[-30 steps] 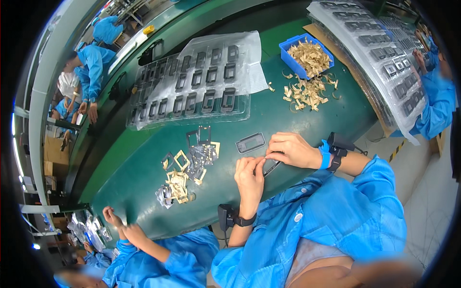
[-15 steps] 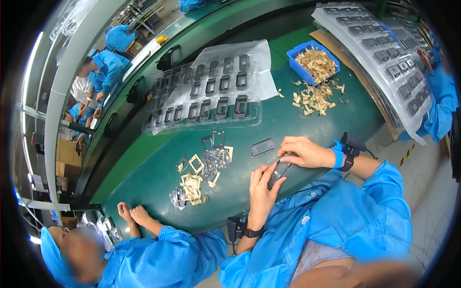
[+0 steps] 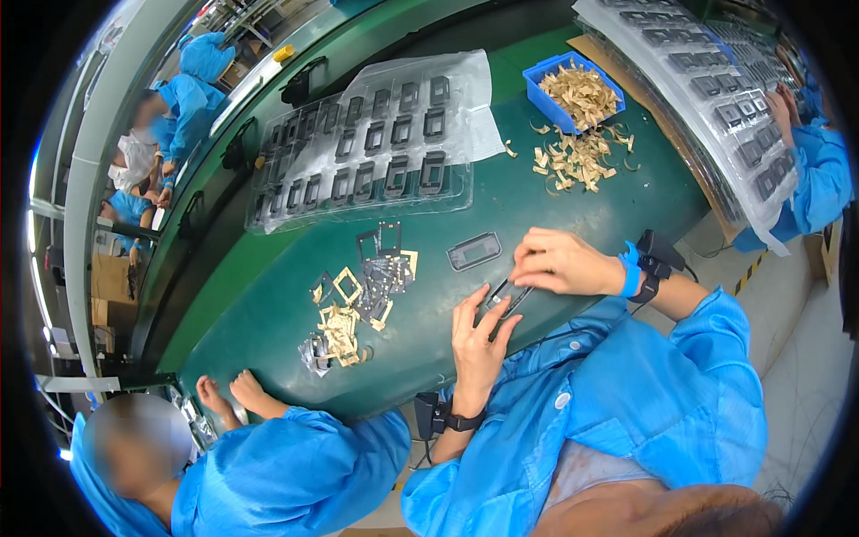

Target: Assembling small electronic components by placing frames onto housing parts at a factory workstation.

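Note:
Between my hands, close to the table's near edge, is a small dark rectangular plastic frame (image 3: 506, 298). My left hand (image 3: 477, 347) grips its left side, thumb on the near edge and fingers on the far one. From the right, my right hand (image 3: 557, 261) has its fingers bent together at the frame's upper right end, hiding that part. What lies under those fingertips cannot be made out. Just beyond my hands a second dark frame-shaped part (image 3: 474, 251) lies flat on the green table (image 3: 429, 331).
Left of my hands lies a pile of dark thin frames (image 3: 386, 276) and tan backing pieces (image 3: 339, 329). Clear trays (image 3: 367, 148) of dark frames stand beyond. A blue bin (image 3: 555, 109) holds tan strips, with more spilled beside it. A co-worker's hands (image 3: 234, 394) rest at left; stacked trays (image 3: 707, 98) stand at right.
The whole view has shifted slightly. My right fingers have drawn closer together over the frame's end, and the frame lies lower and flatter between my hands. The co-worker's hands have moved apart.

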Tool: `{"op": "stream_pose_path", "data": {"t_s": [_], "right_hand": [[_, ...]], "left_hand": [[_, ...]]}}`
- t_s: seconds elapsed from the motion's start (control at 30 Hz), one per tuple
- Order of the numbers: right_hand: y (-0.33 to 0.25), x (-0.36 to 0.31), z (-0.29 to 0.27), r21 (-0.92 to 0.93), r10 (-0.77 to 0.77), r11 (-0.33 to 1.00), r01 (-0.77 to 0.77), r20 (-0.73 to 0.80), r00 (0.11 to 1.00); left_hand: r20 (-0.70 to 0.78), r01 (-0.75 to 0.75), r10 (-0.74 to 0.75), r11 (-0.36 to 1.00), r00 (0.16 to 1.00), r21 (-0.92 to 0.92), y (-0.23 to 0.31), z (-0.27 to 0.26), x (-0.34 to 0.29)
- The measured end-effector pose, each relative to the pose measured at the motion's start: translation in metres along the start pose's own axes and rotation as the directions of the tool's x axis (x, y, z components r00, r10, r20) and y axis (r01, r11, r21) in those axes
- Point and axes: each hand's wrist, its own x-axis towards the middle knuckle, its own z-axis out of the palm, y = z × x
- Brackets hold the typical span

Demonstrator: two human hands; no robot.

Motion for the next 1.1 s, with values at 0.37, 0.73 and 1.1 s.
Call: {"op": "stream_pose_path", "data": {"t_s": [0.37, 0.73, 1.1], "right_hand": [[0.007, -0.020, 0.009, -0.129, -0.222, 0.966, 0.226, 0.039, 0.974], [0.013, 0.030, 0.004, -0.191, 0.015, 0.981, -0.018, -0.016, 1.000], [0.032, 0.044, 0.031, -0.085, -0.048, 0.995, 0.054, 0.065, 0.997]], "left_hand": [[-0.063, -0.076, 0.077, 0.997, 0.995, 0.029, -0.008, 0.001, -0.007], [-0.170, 0.099, -0.085, 0.993, 0.982, 0.072, -0.011, -0.079, -0.004], [-0.440, 0.146, -0.015, 0.953, 0.898, 0.266, -0.134, -0.160, 0.178]]}}
